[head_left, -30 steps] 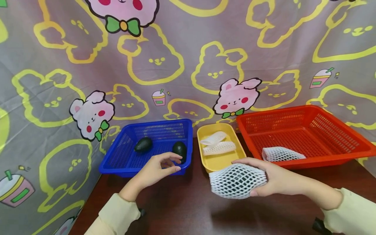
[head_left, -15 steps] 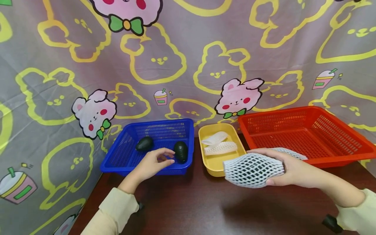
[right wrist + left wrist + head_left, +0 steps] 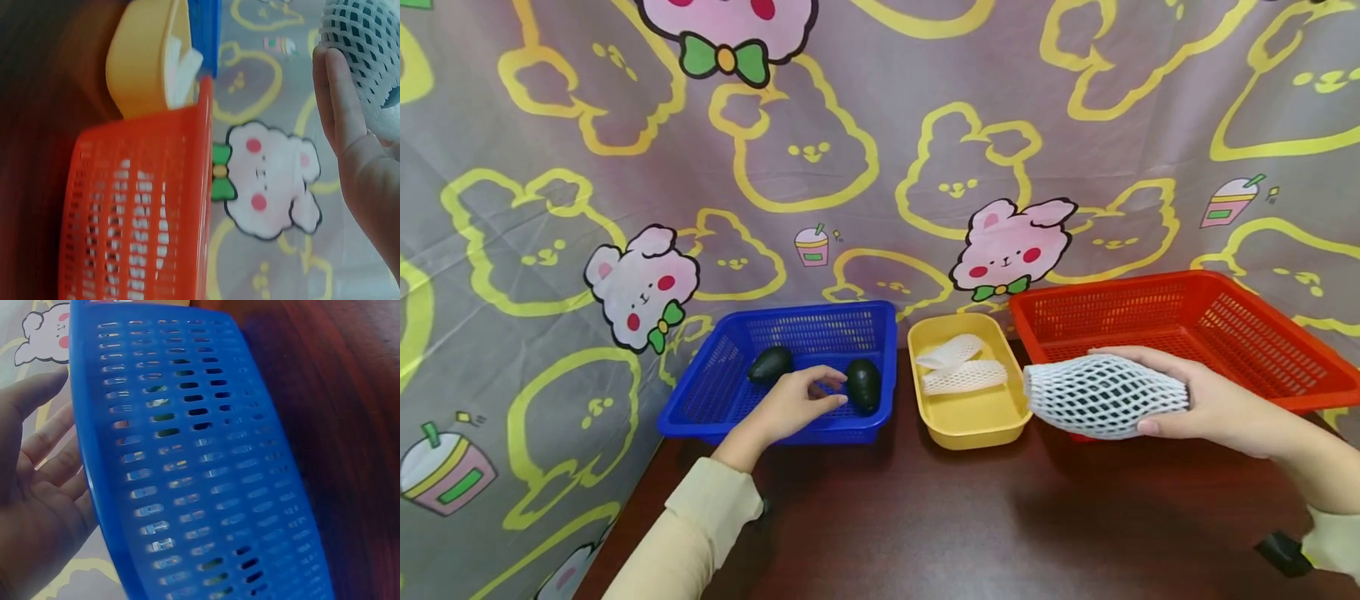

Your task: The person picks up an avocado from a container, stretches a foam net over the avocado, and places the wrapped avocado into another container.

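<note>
Dark brown worktop, shiny, cloth hung behind it. Nearest: pale left sleeve and right sleeve, a black piece at the right cuff. Right hand: grip holding a dark avocado in a white foam net, lying sideways, raised over the near left part of the red basket; right wrist view has it apart from the rim. Left hand: grip loose, nothing held, thumb and fingers parted by a modest gap, over the blue basket, just beside the right-hand bare avocado; can't tell if touching. Next, containers in a row: blue basket, slotted walls, second bare avocado farther left inside; yellow tray in the middle, two loose foam nets inside, one overlapping the other; red basket at right, something white showing through its slots in the right wrist view. Farthest: grey-pink cloth, wrinkled, yellow bunny outlines, pink bunnies with green bows, drink cups printed on it.
</note>
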{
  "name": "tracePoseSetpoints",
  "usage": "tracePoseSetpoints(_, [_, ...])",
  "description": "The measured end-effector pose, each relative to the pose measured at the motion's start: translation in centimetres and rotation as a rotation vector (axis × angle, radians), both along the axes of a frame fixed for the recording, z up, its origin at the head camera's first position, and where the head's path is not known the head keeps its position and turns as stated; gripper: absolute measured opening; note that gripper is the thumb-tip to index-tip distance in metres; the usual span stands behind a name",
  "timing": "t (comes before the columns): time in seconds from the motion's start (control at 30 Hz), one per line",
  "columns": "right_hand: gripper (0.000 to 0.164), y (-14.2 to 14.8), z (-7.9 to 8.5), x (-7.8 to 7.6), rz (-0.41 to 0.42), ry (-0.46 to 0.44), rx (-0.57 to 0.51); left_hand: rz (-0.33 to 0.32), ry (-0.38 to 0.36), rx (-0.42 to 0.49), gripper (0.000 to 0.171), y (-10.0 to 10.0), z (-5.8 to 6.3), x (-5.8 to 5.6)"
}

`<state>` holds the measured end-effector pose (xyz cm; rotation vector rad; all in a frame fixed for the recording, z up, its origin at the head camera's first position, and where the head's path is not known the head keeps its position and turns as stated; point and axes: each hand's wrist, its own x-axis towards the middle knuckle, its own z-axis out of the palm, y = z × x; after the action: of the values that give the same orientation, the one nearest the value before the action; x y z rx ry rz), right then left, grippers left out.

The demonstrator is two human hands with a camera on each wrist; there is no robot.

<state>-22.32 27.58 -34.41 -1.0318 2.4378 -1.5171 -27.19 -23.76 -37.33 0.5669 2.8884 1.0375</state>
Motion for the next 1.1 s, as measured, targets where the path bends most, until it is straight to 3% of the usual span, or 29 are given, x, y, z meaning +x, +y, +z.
tracePoseSetpoints(0.3, [0.073,4.2,-1.7,-1.6,-0.263,-0.045,0.053,0.066,0.000,-0.057,0.033,1.2,0.7,-1.2])
tracePoseSetpoints(0.57, [0.067,7.0,-2.7,-3.0,-0.407,-0.077,0.089,0.143,-0.027,-0.081,0.033,2.0,0.4,-1.8])
tracePoseSetpoints(0.77, [0.062,8.5,-3.5,-3.7,-0.462,-0.104,0.088,0.181,-0.065,-0.142,0.036,2.3,0.3,-2.3])
tracePoseSetpoints(1.1, [0.060,10.5,-4.3,-4.7,-0.500,-0.188,0.104,0.197,-0.129,-0.191,0.041,3.3,1.4,-2.9])
